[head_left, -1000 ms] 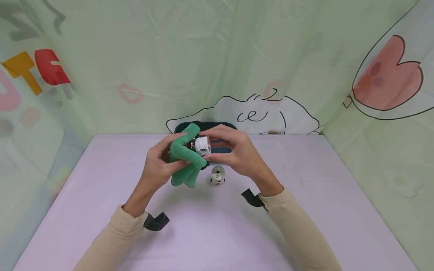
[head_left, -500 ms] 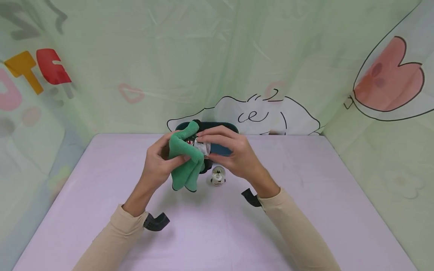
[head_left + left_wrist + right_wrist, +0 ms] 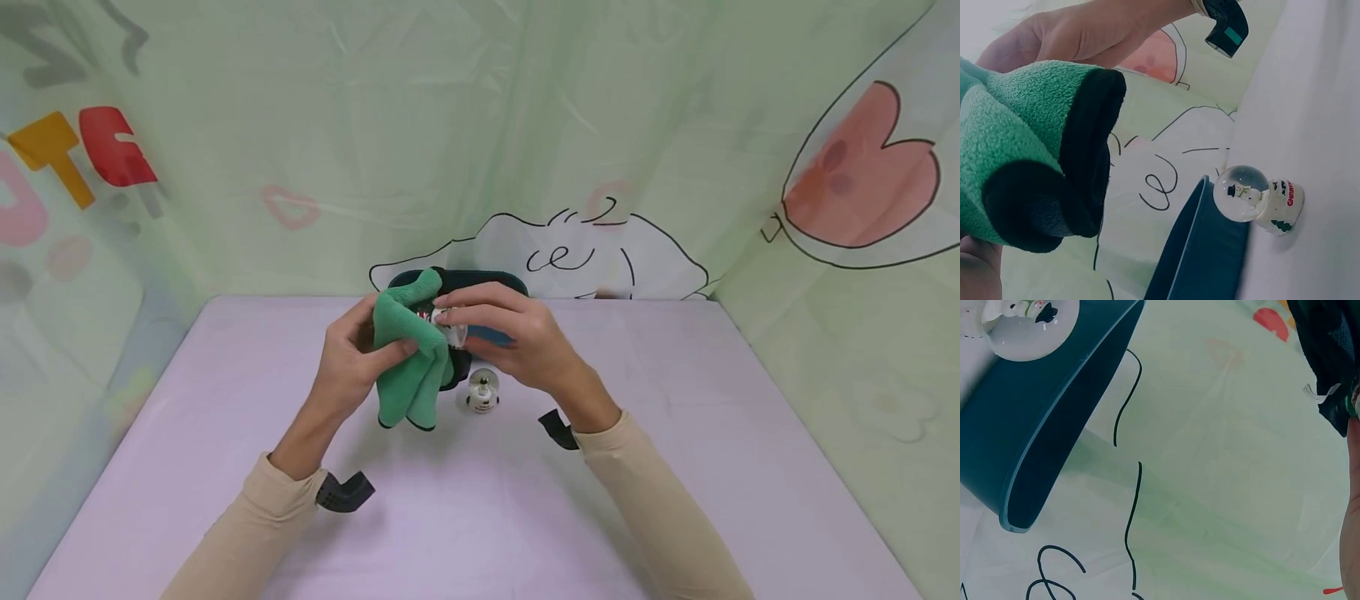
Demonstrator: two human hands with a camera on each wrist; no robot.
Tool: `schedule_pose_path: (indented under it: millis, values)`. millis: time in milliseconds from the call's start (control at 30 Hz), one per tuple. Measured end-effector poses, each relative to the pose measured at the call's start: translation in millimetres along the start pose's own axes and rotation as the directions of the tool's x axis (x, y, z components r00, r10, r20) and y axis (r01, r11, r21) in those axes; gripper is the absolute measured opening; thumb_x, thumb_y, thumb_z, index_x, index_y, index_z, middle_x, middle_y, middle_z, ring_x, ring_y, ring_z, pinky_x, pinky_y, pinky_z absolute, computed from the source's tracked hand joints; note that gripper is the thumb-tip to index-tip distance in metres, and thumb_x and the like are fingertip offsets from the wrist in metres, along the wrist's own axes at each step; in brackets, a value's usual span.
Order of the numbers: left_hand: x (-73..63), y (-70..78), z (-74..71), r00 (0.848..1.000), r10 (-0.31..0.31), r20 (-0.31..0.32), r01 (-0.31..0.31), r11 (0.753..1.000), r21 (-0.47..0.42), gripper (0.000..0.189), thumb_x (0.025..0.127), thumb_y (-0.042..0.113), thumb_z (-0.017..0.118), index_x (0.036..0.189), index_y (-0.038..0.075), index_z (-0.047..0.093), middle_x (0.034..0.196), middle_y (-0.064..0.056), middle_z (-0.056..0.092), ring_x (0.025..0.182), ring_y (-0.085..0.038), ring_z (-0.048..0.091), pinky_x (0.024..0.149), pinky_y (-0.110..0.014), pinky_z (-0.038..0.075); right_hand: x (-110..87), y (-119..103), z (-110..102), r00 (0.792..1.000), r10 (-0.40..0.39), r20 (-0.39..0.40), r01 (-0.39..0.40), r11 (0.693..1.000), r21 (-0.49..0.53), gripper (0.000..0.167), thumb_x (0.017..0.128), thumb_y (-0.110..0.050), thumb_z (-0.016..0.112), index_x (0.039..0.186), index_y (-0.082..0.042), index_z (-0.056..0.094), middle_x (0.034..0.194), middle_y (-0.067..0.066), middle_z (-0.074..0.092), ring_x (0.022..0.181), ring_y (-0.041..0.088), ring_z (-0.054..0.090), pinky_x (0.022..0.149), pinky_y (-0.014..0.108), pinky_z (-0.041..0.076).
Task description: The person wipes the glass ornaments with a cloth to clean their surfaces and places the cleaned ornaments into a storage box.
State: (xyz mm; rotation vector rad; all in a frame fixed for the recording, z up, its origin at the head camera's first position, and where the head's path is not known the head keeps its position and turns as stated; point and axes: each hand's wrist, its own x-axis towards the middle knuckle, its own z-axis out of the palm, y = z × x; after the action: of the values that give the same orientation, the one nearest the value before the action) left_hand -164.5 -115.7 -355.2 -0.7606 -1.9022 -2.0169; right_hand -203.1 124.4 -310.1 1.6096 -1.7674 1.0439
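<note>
My left hand [image 3: 348, 362] holds a green cloth [image 3: 408, 375] with dark edging, its thumb pressing on the near side. The cloth wraps one end of a snow globe, whose white base [image 3: 456, 335] sticks out to the right. My right hand [image 3: 528, 337] grips that base between fingers and thumb, above the table. The glass ball is hidden in the cloth. A second snow globe [image 3: 483, 392], with a snowman inside and a white base with red lettering, stands upright on the table just below the hands. In the left wrist view, the cloth's dark lining [image 3: 1091, 150] shows.
Behind the hands, at the table's back edge, stands a dark blue bin [image 3: 491, 335], partly hidden by them. Its open top shows in the right wrist view. A pale curtain [image 3: 337, 125] printed with drawings encloses the pale lilac table [image 3: 637, 517] at the back and sides.
The cloth has slipped around the snow globe and hangs lower, showing more dark edging. My right fingers have shifted over the base and cover more of it. The standing globe stays put.
</note>
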Motion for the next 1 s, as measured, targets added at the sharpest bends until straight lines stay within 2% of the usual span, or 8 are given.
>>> schedule_pose_path:
  millis: [133, 267, 433, 567, 1000]
  values:
    - [0.4, 0.3, -1.5, 1.0, 0.01, 0.014, -0.011, 1.0, 0.001, 0.053, 0.085, -0.007, 0.074, 0.135, -0.007, 0.057, 0.12, -0.001, 0.067, 0.103, -0.017, 0.067, 0.086, -0.028, 0.058, 0.2, -2, -2, 0.999, 0.053, 0.003, -0.053, 0.998, 0.014, 0.04, 0.079, 0.005, 0.084, 0.117, -0.001, 0.072, 0.12, 0.014, 0.069, 0.113, 0.025, 0.067, 0.092, 0.03, 0.056]
    - [0.9, 0.5, -2.6, 0.998, 0.045, 0.035, -0.045, 0.999, -0.002, 0.054, 0.085, -0.003, 0.078, 0.134, -0.008, 0.057, 0.119, -0.001, 0.067, 0.103, -0.017, 0.067, 0.086, -0.028, 0.058, 0.4, -5, -1, 0.987, 0.159, -0.011, -0.158, 0.986, 0.05, 0.046, 0.076, 0.0, 0.088, 0.119, -0.001, 0.071, 0.119, 0.012, 0.07, 0.109, 0.022, 0.067, 0.088, 0.029, 0.058]
    - [0.0, 1.0, -2.4, 0.997, 0.057, 0.057, -0.057, 0.998, 0.007, 0.055, 0.087, 0.004, 0.08, 0.136, -0.006, 0.057, 0.12, -0.002, 0.066, 0.103, -0.018, 0.065, 0.086, -0.029, 0.058, -0.4, -11, -2, 0.95, 0.312, -0.013, -0.307, 0.94, 0.148, 0.05, 0.074, 0.002, 0.088, 0.121, 0.0, 0.071, 0.114, 0.01, 0.069, 0.101, 0.019, 0.069, 0.085, 0.031, 0.06]
    - [-1.1, 1.1, -2.2, 0.996, 0.052, 0.07, -0.053, 0.998, 0.014, 0.056, 0.087, 0.002, 0.079, 0.138, -0.004, 0.056, 0.122, -0.001, 0.066, 0.104, -0.019, 0.065, 0.087, -0.03, 0.058, -1.0, -15, -3, 0.919, 0.395, 0.01, -0.391, 0.904, 0.175, 0.052, 0.075, 0.003, 0.087, 0.124, -0.002, 0.07, 0.112, 0.009, 0.069, 0.097, 0.018, 0.07, 0.084, 0.031, 0.061]
    - [-1.2, 0.8, -0.8, 0.988, 0.1, 0.119, -0.103, 0.994, 0.02, 0.057, 0.086, -0.002, 0.079, 0.137, -0.006, 0.056, 0.125, 0.0, 0.065, 0.108, -0.021, 0.062, 0.092, -0.032, 0.057, 0.0, -20, -4, 0.835, 0.549, 0.026, -0.542, 0.815, 0.204, 0.041, 0.08, -0.01, 0.087, 0.118, -0.007, 0.073, 0.102, -0.001, 0.072, 0.089, 0.013, 0.071, 0.076, 0.032, 0.062]
